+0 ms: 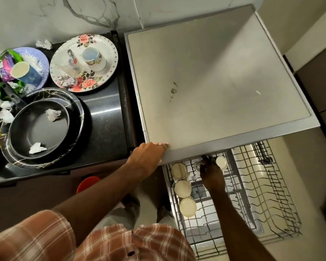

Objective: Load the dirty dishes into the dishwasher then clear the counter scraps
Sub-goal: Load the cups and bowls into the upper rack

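The left hand (149,154) is resting with flat fingers on the dishwasher top (215,81), probably for support. The right hand (211,171) is reaching into the upper rack (252,185) beside a glass (197,164). It is in shadow, so one cannot tell its grip. The floral plate (104,53) is waiting on the tabletop (105,102).

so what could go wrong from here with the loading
1. The right hand works in shadow under the dishwasher top, tight among upturned cups in the rack; it could knock one against the wires.
2. A cup and a clear glass stand on the floral plate; lifting the plate with them on may topple them.
3. Paper scraps lie in the black pan; loaded as is, they would likely end up in the machine.
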`<action>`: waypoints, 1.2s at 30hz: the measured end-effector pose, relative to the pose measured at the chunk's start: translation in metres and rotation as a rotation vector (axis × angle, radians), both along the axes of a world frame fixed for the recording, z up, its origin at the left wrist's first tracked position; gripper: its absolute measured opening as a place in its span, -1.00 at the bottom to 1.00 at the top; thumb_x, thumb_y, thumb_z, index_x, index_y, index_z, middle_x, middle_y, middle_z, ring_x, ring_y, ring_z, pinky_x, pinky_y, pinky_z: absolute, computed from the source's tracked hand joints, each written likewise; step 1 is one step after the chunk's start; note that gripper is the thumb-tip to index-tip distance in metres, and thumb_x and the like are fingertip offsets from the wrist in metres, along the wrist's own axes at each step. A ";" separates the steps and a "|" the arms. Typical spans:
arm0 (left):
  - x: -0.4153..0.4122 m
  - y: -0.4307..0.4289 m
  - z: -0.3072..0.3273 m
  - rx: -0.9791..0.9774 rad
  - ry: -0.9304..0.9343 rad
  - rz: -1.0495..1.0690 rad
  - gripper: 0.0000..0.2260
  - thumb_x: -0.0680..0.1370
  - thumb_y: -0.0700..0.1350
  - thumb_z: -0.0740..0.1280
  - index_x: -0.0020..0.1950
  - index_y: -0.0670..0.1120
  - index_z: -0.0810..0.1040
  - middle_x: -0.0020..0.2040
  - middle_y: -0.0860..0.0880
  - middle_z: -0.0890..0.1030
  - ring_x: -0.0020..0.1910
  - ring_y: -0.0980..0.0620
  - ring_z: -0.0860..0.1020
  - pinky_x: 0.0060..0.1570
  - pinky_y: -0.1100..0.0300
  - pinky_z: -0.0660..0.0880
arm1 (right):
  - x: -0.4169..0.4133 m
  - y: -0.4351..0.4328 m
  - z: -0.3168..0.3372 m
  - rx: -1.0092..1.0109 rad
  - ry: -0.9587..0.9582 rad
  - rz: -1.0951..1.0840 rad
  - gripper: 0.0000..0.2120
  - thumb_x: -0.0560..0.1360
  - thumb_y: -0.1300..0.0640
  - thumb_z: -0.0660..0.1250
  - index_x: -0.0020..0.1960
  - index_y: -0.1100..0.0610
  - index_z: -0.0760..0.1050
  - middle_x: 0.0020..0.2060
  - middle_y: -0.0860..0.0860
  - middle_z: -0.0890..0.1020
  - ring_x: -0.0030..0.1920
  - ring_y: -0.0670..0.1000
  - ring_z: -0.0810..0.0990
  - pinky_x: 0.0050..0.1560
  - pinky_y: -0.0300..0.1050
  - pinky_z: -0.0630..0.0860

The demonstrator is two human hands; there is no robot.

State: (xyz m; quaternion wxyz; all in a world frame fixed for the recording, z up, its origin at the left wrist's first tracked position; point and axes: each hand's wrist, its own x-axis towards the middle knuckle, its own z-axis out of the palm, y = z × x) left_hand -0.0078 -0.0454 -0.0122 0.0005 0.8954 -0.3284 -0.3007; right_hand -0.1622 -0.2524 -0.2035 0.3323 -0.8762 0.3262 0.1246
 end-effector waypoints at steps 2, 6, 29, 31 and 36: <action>0.000 0.006 0.001 -0.033 0.002 0.011 -0.43 0.65 -0.03 0.29 0.62 0.07 0.15 0.29 -0.09 0.56 0.21 -0.07 0.55 0.27 0.01 0.52 | -0.004 0.010 0.032 0.008 -0.058 -0.051 -0.82 0.64 0.02 0.32 0.16 0.08 0.57 -0.06 0.00 0.71 -0.18 -0.11 0.66 -0.20 -0.34 0.50; -0.005 0.013 0.004 -0.100 0.047 0.054 -0.40 0.65 -0.13 0.28 0.63 0.04 0.11 0.40 -0.10 0.49 0.30 -0.13 0.51 0.32 -0.10 0.48 | -0.006 0.042 0.111 0.071 -0.350 -0.066 -0.84 0.65 -0.04 0.30 0.16 0.00 0.54 -0.22 -0.14 0.65 -0.29 -0.22 0.64 -0.28 -0.34 0.57; 0.062 0.361 0.068 -0.517 -0.407 0.824 -0.41 0.57 0.02 0.43 0.56 -0.05 0.35 0.56 -0.09 0.33 0.54 -0.06 0.27 0.52 0.04 0.23 | 0.171 0.308 0.258 0.431 -0.616 0.578 -0.90 0.63 0.06 0.39 0.07 -0.14 0.61 -0.39 0.04 0.59 -0.37 0.08 0.58 -0.26 0.17 0.57; 0.075 0.389 0.069 -0.492 -0.486 0.905 -0.36 0.55 0.02 0.45 0.57 -0.09 0.32 0.58 -0.14 0.29 0.56 -0.13 0.24 0.51 -0.01 0.21 | 0.181 0.325 0.263 0.442 -0.608 0.619 -0.92 0.64 0.04 0.38 0.07 -0.14 0.61 -0.37 0.05 0.60 -0.35 0.10 0.59 -0.26 0.20 0.57; 0.105 0.454 0.063 -0.380 -0.581 1.136 -0.23 0.51 0.04 0.49 0.60 -0.16 0.22 0.59 -0.25 0.19 0.56 -0.26 0.17 0.51 -0.13 0.18 | 0.204 0.360 0.273 0.451 -0.580 0.686 -0.92 0.64 0.05 0.38 0.09 -0.12 0.61 -0.37 0.02 0.58 -0.35 0.06 0.55 -0.25 0.20 0.59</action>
